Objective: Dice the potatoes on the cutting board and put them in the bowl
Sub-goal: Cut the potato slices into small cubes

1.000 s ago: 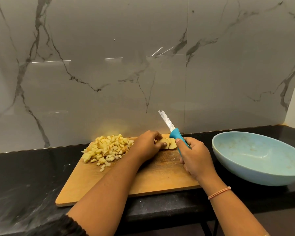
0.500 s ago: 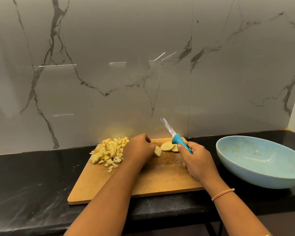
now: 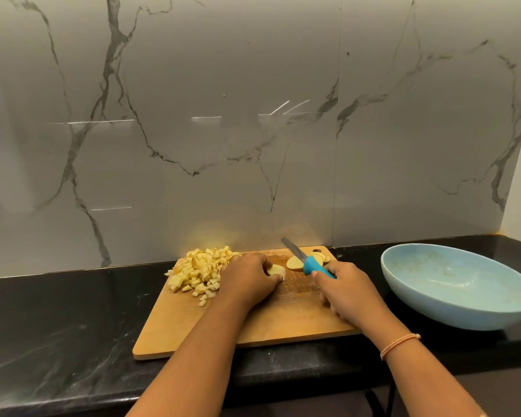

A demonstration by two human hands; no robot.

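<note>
Curling over one pale potato piece (image 3: 275, 269), the fingers (image 3: 257, 260) of my left hand (image 3: 247, 278) pin it to the middle of the cutting board (image 3: 283, 326), the thumb against its near edge and the piece showing just past the knuckles on the side facing the knife. A second ago that hand sat against the stack of potato slices (image 3: 295, 262) near the board's far edge. Since then it has drawn this one piece toward me and clear of the rest, so the stack now lies apart from it, just beside the blue handle of the knife (image 3: 312, 263). My right hand (image 3: 348, 288) is wrapped tight about that handle, the blade lifted and angled away to the far left, touching no potato that I can make out. I read this as one piece singled out for the next round of cuts, with the dicing only part done. Just beside the back of my left hand lies the heap of diced potato (image 3: 202, 269), not yet off the board. The light blue bowl (image 3: 463, 308) stands well to the right on the black counter (image 3: 57, 326), with no dice in it that I can see, so the transfer has not begun.
</note>
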